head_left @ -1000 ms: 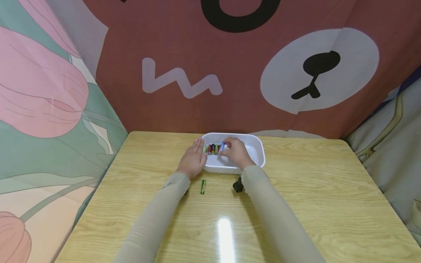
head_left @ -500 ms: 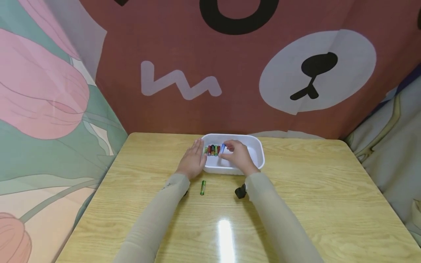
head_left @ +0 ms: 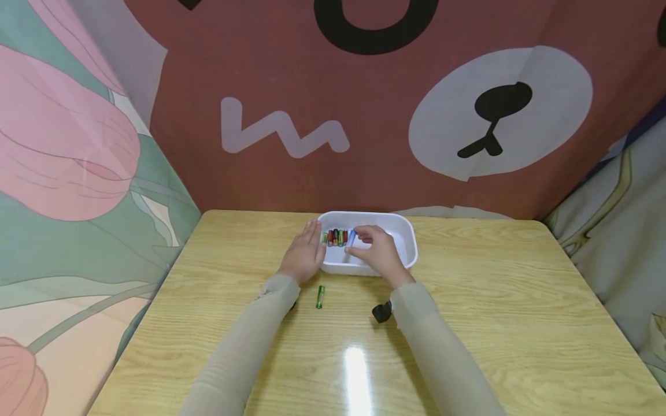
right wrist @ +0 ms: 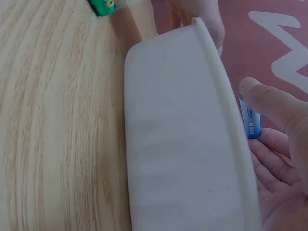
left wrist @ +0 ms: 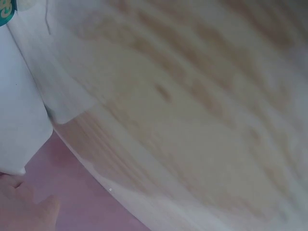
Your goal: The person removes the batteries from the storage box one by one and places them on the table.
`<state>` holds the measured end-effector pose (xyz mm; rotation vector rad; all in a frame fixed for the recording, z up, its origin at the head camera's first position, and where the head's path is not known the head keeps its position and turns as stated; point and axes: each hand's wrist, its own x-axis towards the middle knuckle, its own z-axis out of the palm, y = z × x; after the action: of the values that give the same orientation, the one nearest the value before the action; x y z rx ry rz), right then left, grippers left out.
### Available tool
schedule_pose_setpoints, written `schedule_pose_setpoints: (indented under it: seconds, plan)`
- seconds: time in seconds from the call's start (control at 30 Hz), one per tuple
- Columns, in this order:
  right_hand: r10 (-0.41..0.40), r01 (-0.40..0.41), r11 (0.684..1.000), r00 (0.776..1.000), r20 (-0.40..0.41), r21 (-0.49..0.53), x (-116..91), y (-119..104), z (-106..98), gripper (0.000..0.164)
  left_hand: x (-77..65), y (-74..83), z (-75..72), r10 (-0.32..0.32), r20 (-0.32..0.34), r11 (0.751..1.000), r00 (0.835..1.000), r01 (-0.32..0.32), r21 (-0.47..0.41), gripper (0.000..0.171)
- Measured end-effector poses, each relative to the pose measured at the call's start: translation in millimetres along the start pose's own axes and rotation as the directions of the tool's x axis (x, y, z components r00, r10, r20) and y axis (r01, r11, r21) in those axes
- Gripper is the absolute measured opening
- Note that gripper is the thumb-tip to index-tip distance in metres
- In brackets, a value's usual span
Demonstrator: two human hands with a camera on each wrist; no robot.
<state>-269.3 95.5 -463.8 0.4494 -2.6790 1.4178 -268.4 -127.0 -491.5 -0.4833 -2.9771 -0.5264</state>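
Observation:
In the head view, my right hand (head_left: 380, 251) pinches a blue battery (head_left: 351, 237) between thumb and finger, inside a white tray (head_left: 364, 269). The battery is held lengthwise, just right of a row of several red, green and dark batteries (head_left: 335, 237) at the tray's left end. My left hand (head_left: 303, 254) lies with straight fingers along the tray's left side. From the right wrist, the blue battery (right wrist: 250, 118) shows between thumb and fingertip beyond the tray wall (right wrist: 178, 134). Only part of my left hand (left wrist: 24, 207) appears in its own wrist view.
One green battery (head_left: 320, 297) lies on the wooden table (head_left: 494, 318) in front of the tray. A black wrist-worn device (head_left: 382, 312) hangs under the right cuff. A brown cloth with a bear print (head_left: 291, 185) stands right behind the table's back edge.
My right hand has shifted slightly towards the table's front, and its wrist has swung a little right. The blue battery stays pinched beside the row. My left hand has not visibly moved.

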Motion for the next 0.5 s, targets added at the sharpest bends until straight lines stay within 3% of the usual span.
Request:
schedule_pose_setpoints:
  seconds: [0.5]
  plan:
    - [0.000,0.006,0.991,0.999,-0.046,0.131,-23.5,-14.5,-2.0,0.054,1.0,0.9,-0.5,-0.020,0.021,1.000,1.000,0.020,-0.004,0.064]
